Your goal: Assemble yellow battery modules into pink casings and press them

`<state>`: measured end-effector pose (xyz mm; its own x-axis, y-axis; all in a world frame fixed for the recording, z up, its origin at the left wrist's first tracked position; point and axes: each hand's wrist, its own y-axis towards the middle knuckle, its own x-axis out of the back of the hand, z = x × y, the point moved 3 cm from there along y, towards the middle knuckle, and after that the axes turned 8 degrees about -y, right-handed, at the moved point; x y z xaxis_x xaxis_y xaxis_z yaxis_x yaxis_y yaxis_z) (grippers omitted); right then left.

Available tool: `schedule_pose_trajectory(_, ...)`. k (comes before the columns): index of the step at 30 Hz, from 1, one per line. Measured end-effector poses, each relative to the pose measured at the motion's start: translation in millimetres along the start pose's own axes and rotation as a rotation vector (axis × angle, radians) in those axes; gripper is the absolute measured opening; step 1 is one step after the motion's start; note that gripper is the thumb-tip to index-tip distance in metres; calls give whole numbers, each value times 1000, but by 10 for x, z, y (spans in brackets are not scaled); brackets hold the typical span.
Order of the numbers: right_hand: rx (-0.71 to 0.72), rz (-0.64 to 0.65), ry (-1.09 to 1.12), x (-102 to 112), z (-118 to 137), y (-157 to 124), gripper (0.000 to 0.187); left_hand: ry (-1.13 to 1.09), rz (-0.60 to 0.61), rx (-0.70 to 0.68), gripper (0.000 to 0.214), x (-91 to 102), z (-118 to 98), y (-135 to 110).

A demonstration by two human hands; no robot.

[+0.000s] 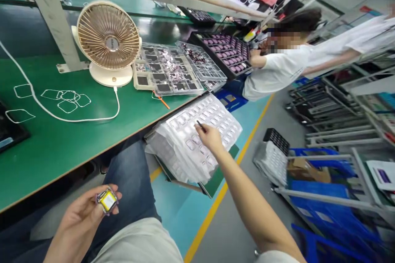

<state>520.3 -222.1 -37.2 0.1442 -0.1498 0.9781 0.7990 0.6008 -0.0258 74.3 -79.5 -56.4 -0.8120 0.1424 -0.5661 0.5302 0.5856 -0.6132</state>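
- Yellow-edged piece: fine markings too small to read.
- Black tool: one end hidden by the right hand.
- Dark object: cut off at left.

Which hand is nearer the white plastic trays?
Right. The right hand is over the white plastic trays; the left hand is away to their left, near the leg.

Squarish device, yellow around a pale center, purplish at its edges, tilted, held in the left grip, slim black tool pinched in the right grip, one end jutting out, white pocketed trays stacked beneath the right grip.
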Motion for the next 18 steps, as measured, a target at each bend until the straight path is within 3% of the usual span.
schedule_pose_trajectory(3,-57,52,-128,-177,-225,411,42,-27,37,39,41,-71,99,66)
schedule_pose_trajectory(7,-35,149,-223,-471,14,623,38,-114,175,67,45,-174,127,82)
schedule_pose_trajectory(10,-48,209,-262,-576,180,732,40,-169,285,50,49,-200,89,80)
schedule_pose_trajectory(15,-130,220,-236,-518,165,950,39,-215,334,-1,45,-104,27,97)
schedule_pose_trajectory(18,-211,128,-242,-381,124,838,36,-226,349,-19,48,-38,4,104)
